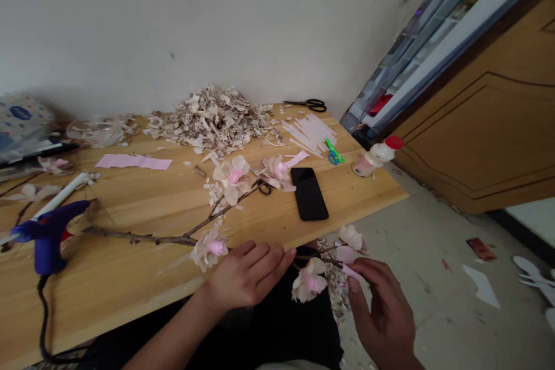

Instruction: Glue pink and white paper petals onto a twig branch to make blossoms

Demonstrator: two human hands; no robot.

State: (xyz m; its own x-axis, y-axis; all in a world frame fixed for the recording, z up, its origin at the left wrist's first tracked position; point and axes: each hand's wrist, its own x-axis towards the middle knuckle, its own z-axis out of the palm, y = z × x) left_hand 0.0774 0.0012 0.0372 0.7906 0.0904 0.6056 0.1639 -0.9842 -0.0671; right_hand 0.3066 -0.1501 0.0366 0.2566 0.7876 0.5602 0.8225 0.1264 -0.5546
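Observation:
My left hand (248,273) is at the near edge of the wooden table (130,277), fingers pinched on the thin end of a brown branch (173,238) that lies across the table. Pale pink handmade flowers (234,176) sit along the branch. One flower (309,283) hangs just off the table edge between my hands. My right hand (381,306) is below the table edge, its fingers pinching a small pink paper strip (349,269) beside that flower.
A black phone (309,193) lies near the branch. A blue glue gun (47,237) stands at the left. A heap of pale husk scraps (212,118), white sticks (310,132), green scissors (333,153), black scissors (310,104), a red-capped bottle (376,156) and pink paper (133,162) lie farther back.

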